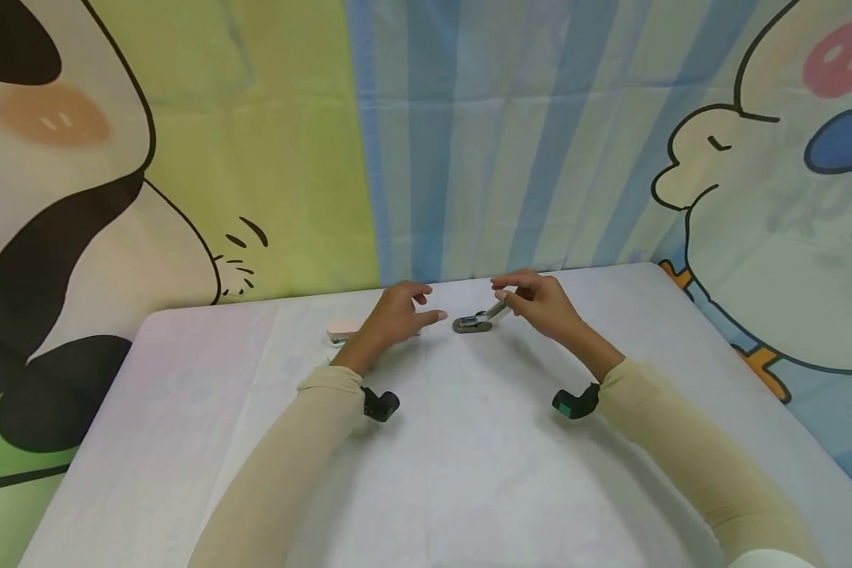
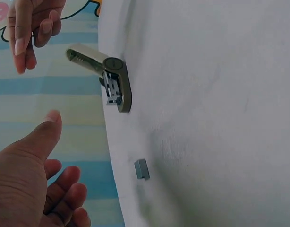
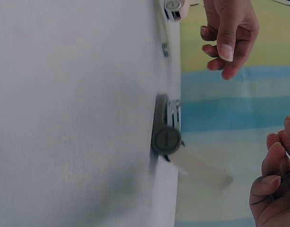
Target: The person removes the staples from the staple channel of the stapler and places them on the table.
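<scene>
A stapler (image 1: 472, 323) with a grey-green base stands on the table, its pale top arm (image 3: 201, 166) swung far back and its metal staple channel (image 2: 111, 88) exposed. My right hand (image 1: 536, 301) is beside the raised arm, fingers loosely bent; both wrist views show a gap between the fingertips and the arm. To the stapler's left, my left hand (image 1: 400, 315) hovers with thumb stretched out and fingers relaxed, holding nothing. Below it on the table lies a small grey block that looks like a strip of staples (image 2: 141, 169).
A pink stapler (image 1: 342, 330) sits behind my left wrist, partly hidden by it. The white table (image 1: 461, 473) ends just beyond the staplers at a printed cloth backdrop (image 1: 461, 142) with stripes and cartoon animals.
</scene>
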The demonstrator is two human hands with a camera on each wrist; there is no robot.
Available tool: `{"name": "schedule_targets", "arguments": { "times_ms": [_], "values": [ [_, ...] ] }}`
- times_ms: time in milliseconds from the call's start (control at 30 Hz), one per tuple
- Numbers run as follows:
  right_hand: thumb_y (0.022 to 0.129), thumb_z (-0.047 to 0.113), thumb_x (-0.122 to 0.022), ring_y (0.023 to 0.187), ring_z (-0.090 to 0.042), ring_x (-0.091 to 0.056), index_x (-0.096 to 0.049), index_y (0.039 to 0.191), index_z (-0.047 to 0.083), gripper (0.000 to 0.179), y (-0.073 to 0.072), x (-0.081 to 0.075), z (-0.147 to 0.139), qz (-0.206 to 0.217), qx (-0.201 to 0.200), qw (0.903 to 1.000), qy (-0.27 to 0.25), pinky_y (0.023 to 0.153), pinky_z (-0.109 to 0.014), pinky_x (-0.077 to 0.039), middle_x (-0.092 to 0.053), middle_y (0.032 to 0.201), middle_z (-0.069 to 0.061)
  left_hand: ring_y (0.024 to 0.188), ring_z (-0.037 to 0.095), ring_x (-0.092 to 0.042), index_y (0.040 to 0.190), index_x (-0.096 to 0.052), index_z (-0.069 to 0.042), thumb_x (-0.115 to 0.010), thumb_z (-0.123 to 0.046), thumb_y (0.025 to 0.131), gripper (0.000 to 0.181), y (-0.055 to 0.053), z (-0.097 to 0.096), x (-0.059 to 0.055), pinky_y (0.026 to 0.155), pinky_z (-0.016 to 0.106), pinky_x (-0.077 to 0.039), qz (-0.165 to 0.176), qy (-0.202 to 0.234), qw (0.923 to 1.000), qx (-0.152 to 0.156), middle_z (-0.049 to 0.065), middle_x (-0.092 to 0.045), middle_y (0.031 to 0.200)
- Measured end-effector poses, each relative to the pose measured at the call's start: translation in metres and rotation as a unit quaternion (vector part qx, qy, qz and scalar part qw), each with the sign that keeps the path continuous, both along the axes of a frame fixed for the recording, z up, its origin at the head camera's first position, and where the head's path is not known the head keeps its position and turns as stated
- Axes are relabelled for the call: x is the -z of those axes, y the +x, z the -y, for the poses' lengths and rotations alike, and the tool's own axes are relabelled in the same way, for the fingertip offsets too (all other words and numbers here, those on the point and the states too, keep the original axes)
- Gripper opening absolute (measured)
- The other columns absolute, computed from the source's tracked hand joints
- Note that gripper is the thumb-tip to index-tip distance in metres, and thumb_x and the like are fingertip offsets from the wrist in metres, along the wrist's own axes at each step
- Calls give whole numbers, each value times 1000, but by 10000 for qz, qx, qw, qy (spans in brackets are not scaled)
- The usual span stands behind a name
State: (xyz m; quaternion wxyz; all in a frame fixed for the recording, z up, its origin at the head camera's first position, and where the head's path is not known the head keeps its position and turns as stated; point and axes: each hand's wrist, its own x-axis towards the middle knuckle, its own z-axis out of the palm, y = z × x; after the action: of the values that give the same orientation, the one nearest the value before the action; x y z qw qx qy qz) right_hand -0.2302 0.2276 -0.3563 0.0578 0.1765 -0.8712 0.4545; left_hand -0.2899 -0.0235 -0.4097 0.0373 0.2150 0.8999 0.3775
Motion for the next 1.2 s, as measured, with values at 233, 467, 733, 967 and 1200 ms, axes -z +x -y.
{"name": "schedule_targets", "arguments": {
  "times_ms": [233,467,733,967,1200],
  "values": [
    [95,3,-62,58,-17,-47,-67,117,-2,24,6,-1,26,-39,-425,9990,-127,53,-27,-41,-64,108,-16,91,25,-55,125,-63,-3,-74,-33,88,49,12,43,-7,76,36,-47,-187,-144,9996,-146,13,-63,111],
    [94,4,-63,57,-15,-41,-67,118,-1,24,8,3,46,118,-603,9980,-156,52,-26,-37,-64,107,-14,87,23,-54,115,-69,-3,-74,-30,88,38,27,76,-15,74,36,-46,-364,25,9990,-263,13,-66,105],
    [93,9,-66,67,-29,-49,-66,121,1,29,-1,33,68,359,-970,9944,-205,56,-27,-39,-64,113,-17,85,20,-55,112,-71,-3,-77,-33,85,40,42,106,-7,69,35,-47,-210,-8,9990,-383,7,-67,103],
    [89,11,-73,66,-21,-49,-68,119,5,32,-2,54,89,249,-1399,9892,-369,56,-25,-38,-64,111,-15,89,23,-58,111,-71,0,-81,-34,81,46,52,133,3,71,36,-47,-259,15,9989,-379,10,-67,102],
    [86,15,-76,66,-17,-49,-65,125,6,41,-12,69,115,444,-1423,9886,-211,57,-26,-41,-63,116,-12,93,25,-58,113,-71,-3,-84,-38,75,53,60,151,15,74,38,-46,-20,-93,9979,-648,9,-66,103]
  ]
}}
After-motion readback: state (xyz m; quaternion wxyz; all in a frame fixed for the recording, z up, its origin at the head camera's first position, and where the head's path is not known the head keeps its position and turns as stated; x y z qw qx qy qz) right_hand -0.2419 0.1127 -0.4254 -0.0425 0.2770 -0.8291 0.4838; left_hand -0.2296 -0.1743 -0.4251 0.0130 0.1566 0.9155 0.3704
